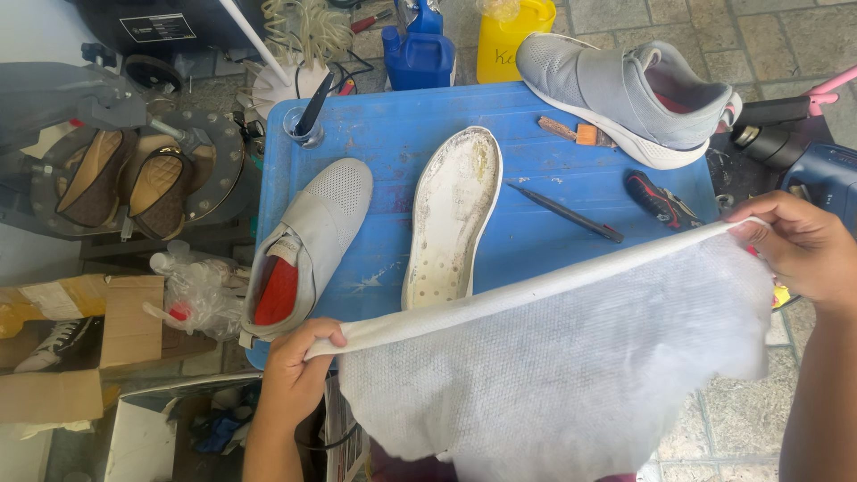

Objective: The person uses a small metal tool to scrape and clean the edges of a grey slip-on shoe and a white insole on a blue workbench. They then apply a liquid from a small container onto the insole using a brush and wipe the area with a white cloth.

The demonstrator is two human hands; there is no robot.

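White fabric sheet [553, 375], its rolled edge running from eight o'clock to two o'clock, is stretched between the left hand [295, 370] and right hand [803, 245], both pinched shut on its ends.

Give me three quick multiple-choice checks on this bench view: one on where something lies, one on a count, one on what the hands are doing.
1. Where does the loose white sole lie?
A. On the blue table, between the two grey shoes
B. On the floor
C. Inside a cardboard box

2. How many grey shoes are on the table?
A. One
B. Two
C. Four

3. What state is the white cloth in?
A. Folded flat on the table
B. Stretched between both hands
C. Stuffed into a shoe

Answers:
1 A: the sole rests on the table, with the near shoe to its left and the far shoe at the back right.
2 B: only those two show.
3 B: the left hand and the right hand each grip an end of its rolled edge.
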